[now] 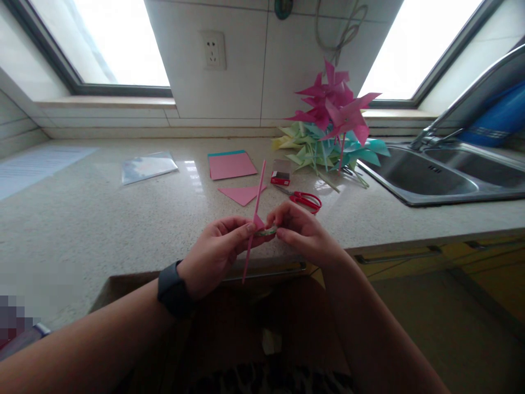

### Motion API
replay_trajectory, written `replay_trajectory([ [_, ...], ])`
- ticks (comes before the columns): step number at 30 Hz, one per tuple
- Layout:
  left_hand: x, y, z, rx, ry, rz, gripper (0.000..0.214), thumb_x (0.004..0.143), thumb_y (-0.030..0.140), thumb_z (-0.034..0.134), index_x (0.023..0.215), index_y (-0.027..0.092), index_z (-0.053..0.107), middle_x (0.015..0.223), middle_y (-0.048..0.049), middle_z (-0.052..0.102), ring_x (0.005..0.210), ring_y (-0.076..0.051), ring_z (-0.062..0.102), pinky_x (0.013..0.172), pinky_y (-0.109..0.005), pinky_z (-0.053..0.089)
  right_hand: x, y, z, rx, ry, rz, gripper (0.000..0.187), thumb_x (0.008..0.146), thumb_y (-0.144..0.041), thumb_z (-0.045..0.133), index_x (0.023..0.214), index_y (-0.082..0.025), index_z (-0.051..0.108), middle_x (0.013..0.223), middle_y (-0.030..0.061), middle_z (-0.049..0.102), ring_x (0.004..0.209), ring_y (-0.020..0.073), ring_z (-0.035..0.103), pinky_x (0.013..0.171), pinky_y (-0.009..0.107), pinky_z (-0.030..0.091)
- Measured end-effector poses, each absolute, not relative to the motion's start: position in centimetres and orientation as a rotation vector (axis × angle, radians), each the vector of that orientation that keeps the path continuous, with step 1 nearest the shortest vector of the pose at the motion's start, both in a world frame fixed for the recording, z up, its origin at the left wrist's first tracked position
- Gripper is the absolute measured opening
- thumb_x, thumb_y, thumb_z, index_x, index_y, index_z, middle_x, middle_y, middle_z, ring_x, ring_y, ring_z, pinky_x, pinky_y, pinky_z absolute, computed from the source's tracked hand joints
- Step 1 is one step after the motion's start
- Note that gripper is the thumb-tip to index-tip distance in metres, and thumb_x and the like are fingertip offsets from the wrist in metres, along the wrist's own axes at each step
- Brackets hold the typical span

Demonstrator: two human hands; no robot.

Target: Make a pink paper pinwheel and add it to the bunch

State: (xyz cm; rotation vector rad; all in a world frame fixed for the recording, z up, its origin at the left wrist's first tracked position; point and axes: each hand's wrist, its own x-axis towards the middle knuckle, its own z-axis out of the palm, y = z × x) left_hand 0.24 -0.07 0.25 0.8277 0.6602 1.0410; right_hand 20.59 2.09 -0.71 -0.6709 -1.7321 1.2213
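You have a speckled beige stone countertop [102, 219] before you. At far left lies a white printed sheet [36, 167], then a clear plastic sleeve [147, 167]. Mid-counter sit a pink square paper stack [232, 164], a pink paper triangle [241, 193] nearer you, a small red-and-black box [280, 174] and red-handled scissors [305, 200]. A heap of pink, yellow and teal paper pinwheels [328, 126] lies far right, beside the inset steel sink [430, 175]
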Motion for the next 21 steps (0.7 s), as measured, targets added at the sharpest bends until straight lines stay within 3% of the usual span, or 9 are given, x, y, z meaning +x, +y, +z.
replay_trajectory([
  [12,0.41,-0.33,0.19,0.842,0.727,1.132,0.014,0.080,0.024,0.081,0.085,0.012,0.077,0.087,-0.0049,0.078,0.087,-0.016,0.074,0.092,-0.026,0.056,20.04,1.88,-1.01,-1.000,-1.731,0.940,0.013,0.087,-0.031,0.063,0.083,-0.019,0.058,0.076,0.0001,0.057,0.068,0.0141,0.052,0.062,0.028,0.041],
  [21,0.42,-0.27,0.13,0.912,0.752,1.093,0.016,0.080,0.028,0.082,0.085,0.014,0.078,0.087,-0.0050,0.079,0.086,-0.016,0.074,0.090,-0.026,0.055,19.79,1.87,-0.78,-1.074,-1.679,1.009,0.007,0.074,-0.023,0.064,0.071,-0.018,0.059,0.066,-0.0025,0.053,0.058,0.0111,0.045,0.052,0.025,0.033],
])
